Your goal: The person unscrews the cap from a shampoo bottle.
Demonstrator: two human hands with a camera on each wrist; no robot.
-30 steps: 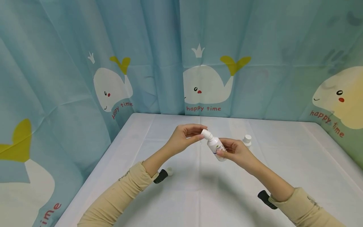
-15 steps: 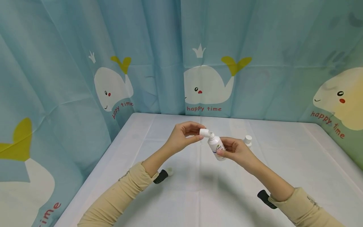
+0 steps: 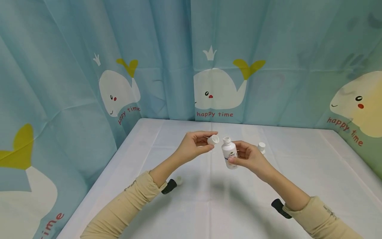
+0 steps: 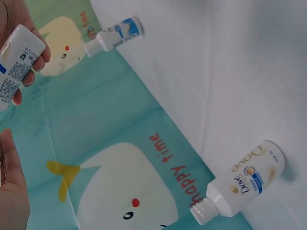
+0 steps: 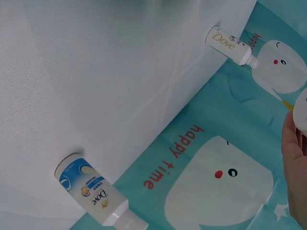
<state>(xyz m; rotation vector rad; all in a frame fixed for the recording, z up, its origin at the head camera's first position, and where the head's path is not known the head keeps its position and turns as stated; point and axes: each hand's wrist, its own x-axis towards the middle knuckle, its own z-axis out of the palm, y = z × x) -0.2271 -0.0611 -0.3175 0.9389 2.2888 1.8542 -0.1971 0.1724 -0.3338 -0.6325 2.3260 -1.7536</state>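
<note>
In the head view my left hand (image 3: 192, 146) pinches a white cap (image 3: 213, 139) between thumb and fingers, its hollow side turned toward the right. My right hand (image 3: 253, 158) grips a small white Dove bottle (image 3: 229, 149) round its body, nearly upright above the table, with its threaded neck bare. A narrow gap separates cap and bottle mouth. The left wrist view shows the back label of the held bottle (image 4: 21, 62); the cap is out of sight there. Part of the held bottle (image 5: 301, 112) also appears at the right wrist view's edge.
A capped Dove bottle (image 3: 261, 146) with a blue label stands behind my right hand. Another Dove bottle (image 4: 240, 184), its neck uncapped, stands on the white table (image 3: 185, 212). Whale-print curtains (image 3: 167, 66) hang along the table's far and side edges.
The cap has come off the bottle's neck and tipped in my left hand so its opening shows. My right hand has turned the bottle from a leftward lean to nearly upright.
</note>
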